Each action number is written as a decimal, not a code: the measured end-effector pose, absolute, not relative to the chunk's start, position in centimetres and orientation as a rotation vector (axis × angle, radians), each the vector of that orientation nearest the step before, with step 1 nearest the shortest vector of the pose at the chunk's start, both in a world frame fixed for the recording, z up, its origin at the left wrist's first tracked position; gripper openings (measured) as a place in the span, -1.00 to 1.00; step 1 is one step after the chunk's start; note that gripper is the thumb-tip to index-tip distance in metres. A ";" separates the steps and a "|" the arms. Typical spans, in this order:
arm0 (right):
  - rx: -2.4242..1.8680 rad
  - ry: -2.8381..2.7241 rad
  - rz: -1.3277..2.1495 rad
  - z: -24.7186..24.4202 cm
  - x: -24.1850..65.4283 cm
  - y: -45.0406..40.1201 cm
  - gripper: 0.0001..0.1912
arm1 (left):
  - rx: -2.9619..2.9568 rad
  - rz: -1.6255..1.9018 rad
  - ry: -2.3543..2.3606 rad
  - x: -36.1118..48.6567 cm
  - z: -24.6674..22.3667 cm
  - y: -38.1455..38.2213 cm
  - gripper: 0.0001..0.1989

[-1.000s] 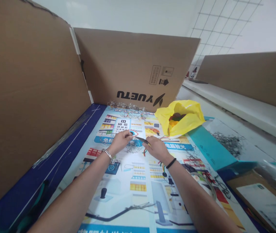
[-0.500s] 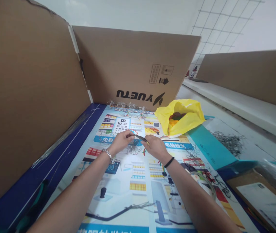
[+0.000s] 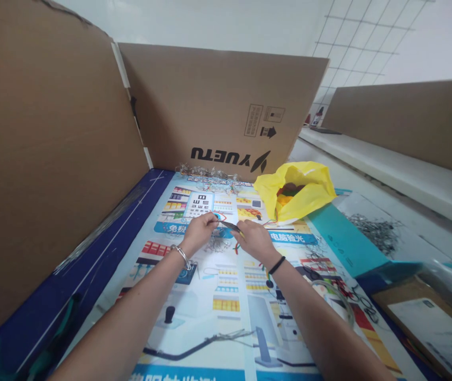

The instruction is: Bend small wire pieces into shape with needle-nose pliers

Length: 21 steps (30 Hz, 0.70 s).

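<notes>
My right hand (image 3: 252,237), with a black band at the wrist, is closed round pliers (image 3: 229,226) whose dark jaws point left. The fingers of my left hand (image 3: 201,230) are pinched together at the tip of the jaws; what they hold is too small to make out. A silver bracelet (image 3: 181,256) circles my left wrist. Below and between the hands lies a small heap of thin wire pieces (image 3: 217,244) on the printed sheet (image 3: 194,312). Small red and green pieces (image 3: 237,247) lie beside my right hand.
Cardboard panels (image 3: 210,100) stand at the back and left. A yellow bag (image 3: 309,193) holds dark and orange things. Wire tangles (image 3: 210,173) lie along the back; more wire pieces (image 3: 379,231) lie right, past a teal box (image 3: 353,243). Straight wires (image 3: 95,233) lie left.
My left hand and its bracelet have shifted very slightly. The pliers stay in my right hand, almost unmoved.
</notes>
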State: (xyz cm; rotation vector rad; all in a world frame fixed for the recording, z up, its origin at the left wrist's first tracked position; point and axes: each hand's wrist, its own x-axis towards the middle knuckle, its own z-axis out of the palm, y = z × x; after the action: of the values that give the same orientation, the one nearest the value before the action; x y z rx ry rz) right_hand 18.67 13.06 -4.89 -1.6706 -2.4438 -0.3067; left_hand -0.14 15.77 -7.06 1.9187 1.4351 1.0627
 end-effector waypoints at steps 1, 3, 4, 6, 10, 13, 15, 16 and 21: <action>-1.671 -2.444 -0.310 -4.9 18.7 13.0 -0.66 | 1.935 1.057 1.449 -0.2 -7.0 15.7 -0.87; -1.673 -2.442 -0.319 -4.9 18.7 13.0 -0.66 | 1.970 1.048 1.464 -0.2 -6.9 15.7 -0.86; -1.672 -2.439 -0.324 -4.9 18.7 13.0 -0.66 | 1.986 1.045 1.468 -0.2 -6.9 15.6 -0.86; -1.668 -2.440 -0.327 -4.9 18.7 13.0 -0.67 | 2.009 1.035 1.467 -0.3 -6.7 15.6 -0.85; -1.660 -2.460 -0.301 -4.7 18.6 13.0 -0.66 | 1.958 1.021 1.436 -0.3 -6.7 15.6 -0.85; -1.652 -2.446 -0.276 -4.7 18.6 13.0 -0.67 | 1.873 1.050 1.405 -0.4 -6.8 15.7 -0.86; -1.659 -2.423 -0.261 -4.8 18.7 13.1 -0.69 | 1.811 1.089 1.414 -0.4 -7.0 15.8 -0.86; -1.669 -2.413 -0.251 -4.9 18.8 13.1 -0.69 | 1.781 1.110 1.430 -0.5 -7.0 15.8 -0.86; -1.719 -2.388 -0.135 -4.8 19.3 13.3 -0.68 | 1.684 1.197 1.493 -0.8 -7.2 16.0 -0.84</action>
State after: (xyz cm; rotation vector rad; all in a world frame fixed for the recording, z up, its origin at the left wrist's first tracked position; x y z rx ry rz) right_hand 19.33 13.28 -4.85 -1.7191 -2.3877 -0.1346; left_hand -0.80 15.97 -7.22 1.6842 1.4934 1.1971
